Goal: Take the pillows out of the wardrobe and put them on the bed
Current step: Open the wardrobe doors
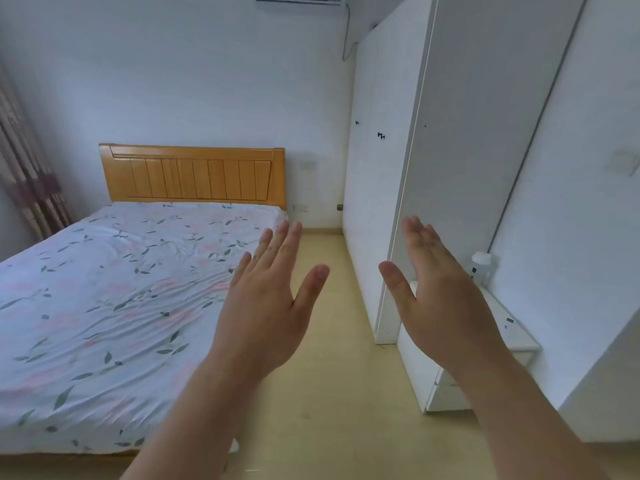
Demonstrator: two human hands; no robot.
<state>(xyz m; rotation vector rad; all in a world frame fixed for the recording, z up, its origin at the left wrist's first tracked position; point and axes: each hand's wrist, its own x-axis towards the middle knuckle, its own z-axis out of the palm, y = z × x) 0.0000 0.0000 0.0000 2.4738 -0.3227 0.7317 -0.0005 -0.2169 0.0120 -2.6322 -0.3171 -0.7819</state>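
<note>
A tall white wardrobe (381, 168) stands along the right wall, its doors closed, with small dark handles. No pillow shows anywhere. The bed (114, 289) fills the left half, covered by a white sheet with pink flowers and green leaves, under a wooden headboard (194, 174). My left hand (273, 299) is raised in front of me over the bed's right edge, fingers spread, holding nothing. My right hand (440, 296) is raised in front of the wardrobe's near side panel, palm turned inward, fingers straight, holding nothing.
A low white bedside cabinet (512, 344) with a white bottle (481, 265) on it stands right of my right hand. A strip of pale wooden floor (329, 375) runs between bed and wardrobe. Curtains (24, 181) hang at far left.
</note>
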